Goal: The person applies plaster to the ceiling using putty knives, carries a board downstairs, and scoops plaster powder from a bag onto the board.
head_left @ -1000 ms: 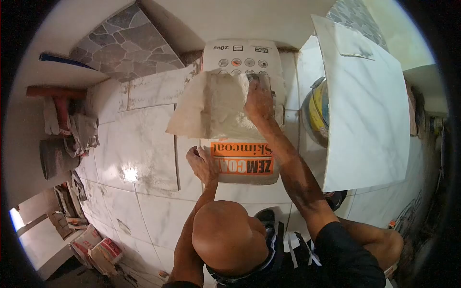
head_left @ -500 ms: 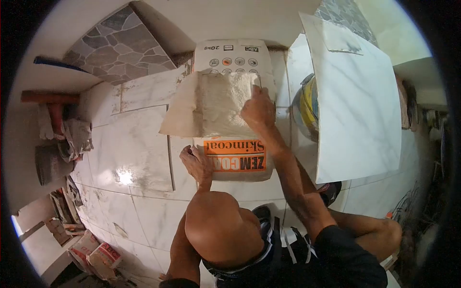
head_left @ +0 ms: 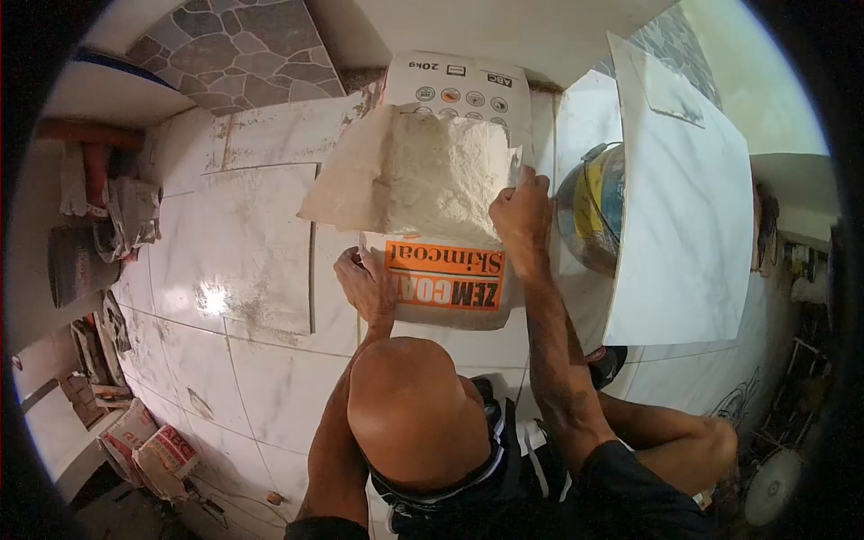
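A paper Skimcoat bag [head_left: 450, 315] lies on the tiled floor, its printing upside down. Across its middle, a brown paper flap [head_left: 346, 171] is folded out to the left, beside a pale, powdery surface [head_left: 445, 171]. My right hand [head_left: 522, 216] is closed at the right edge of that surface, around a thin greyish piece that I cannot identify. By the bag's lower left edge, my left hand [head_left: 367, 283] has its fingers curled together, with a small pale sliver at the fingertips, too small to name.
Right of the bag stands a bucket [head_left: 589, 207], partly behind a large leaning white marbled tile [head_left: 684, 207]. A flat tile [head_left: 261, 252] lies to the left. Stone-patterned tile [head_left: 243, 54] leans at the back left. Torn bags [head_left: 166, 454] sit at the lower left.
My right hand has moved from over the pale surface to its right edge, uncovering more of it. My left hand has stayed by the bag's left edge. The camera view has shifted slightly.
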### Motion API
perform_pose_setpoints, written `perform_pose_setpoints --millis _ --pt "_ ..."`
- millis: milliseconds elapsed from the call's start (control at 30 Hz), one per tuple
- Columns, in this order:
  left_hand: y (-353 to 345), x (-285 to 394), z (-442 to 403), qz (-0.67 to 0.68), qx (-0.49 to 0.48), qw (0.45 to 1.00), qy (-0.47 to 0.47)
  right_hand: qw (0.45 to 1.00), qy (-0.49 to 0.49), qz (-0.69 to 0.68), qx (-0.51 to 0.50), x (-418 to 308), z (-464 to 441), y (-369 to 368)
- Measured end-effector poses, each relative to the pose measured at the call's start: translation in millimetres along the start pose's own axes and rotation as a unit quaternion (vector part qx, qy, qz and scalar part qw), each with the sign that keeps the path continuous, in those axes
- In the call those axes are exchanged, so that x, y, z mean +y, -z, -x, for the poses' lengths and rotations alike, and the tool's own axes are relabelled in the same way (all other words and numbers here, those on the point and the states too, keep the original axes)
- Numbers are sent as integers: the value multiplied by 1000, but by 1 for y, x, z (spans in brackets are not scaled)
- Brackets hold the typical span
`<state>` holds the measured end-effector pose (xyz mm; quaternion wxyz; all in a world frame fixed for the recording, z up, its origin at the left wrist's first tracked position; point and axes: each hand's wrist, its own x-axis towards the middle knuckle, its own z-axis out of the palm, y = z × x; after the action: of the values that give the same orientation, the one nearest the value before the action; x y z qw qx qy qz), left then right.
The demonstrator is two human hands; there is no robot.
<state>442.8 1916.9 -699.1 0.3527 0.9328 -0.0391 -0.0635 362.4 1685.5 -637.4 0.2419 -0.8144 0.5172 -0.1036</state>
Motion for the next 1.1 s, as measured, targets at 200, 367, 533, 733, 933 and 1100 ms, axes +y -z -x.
perform_pose_setpoints --millis 200,367,533,733,933,1100 --pt "-1 -5 0 9 3 1000 -22 1000 6 22 -9 -10 -21 -35" --pt "0 1 1 7 3 1000 -5 994 71 37 -70 -10 -12 -31" --pt "-1 -5 -1 4 4 1000 -9 1000 21 -13 -7 -2 -15 -24" --pt "0 -3 1 -3 -10 1000 -19 998 47 10 -29 -6 -37 -41" --pt "0 -3 0 3 -8 1000 -13 992 81 31 -86 -7 -30 -38" --pt "0 -1 1 12 3 1000 -21 989 -22 -5 -147 -16 -52 -21"
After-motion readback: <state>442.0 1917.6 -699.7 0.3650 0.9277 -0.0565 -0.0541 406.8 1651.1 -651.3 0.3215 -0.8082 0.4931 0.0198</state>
